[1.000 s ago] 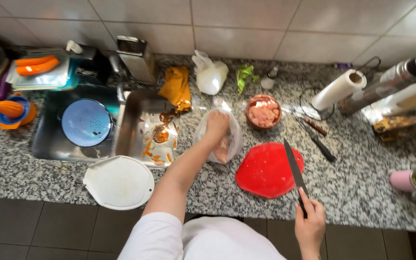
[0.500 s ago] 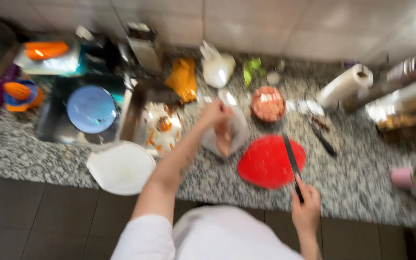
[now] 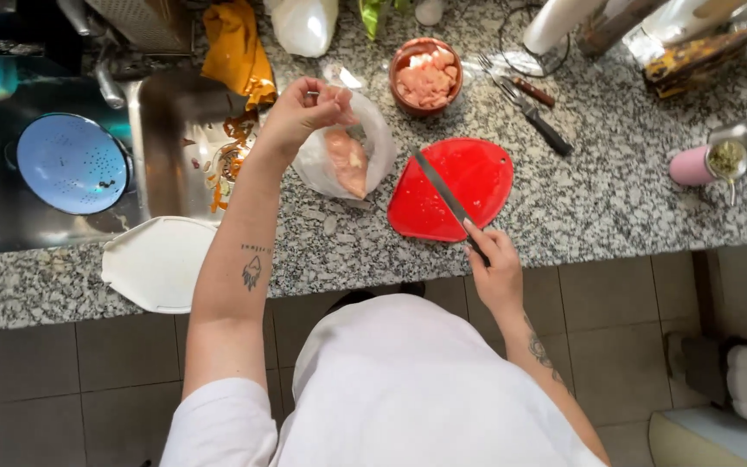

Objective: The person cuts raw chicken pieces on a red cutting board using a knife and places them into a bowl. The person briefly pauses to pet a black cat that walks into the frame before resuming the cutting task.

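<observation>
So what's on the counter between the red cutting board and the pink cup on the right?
Nothing; in the head view the stretch of granite counter between the red cutting board and the pink cup is bare.

Knife (image 3: 447,197) handle hidden inside the right hand (image 3: 494,264). Bag (image 3: 304,22), paper roll (image 3: 555,22) and grater (image 3: 144,19) cut off by the top edge. Mug (image 3: 709,162) contents too small to tell.

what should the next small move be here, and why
Probably bring the clear bag over the red cutting board and let the raw meat slide out. The left hand pinches the bag up by its top, the right hand holds the knife over the board, and the board looks bare.
</observation>
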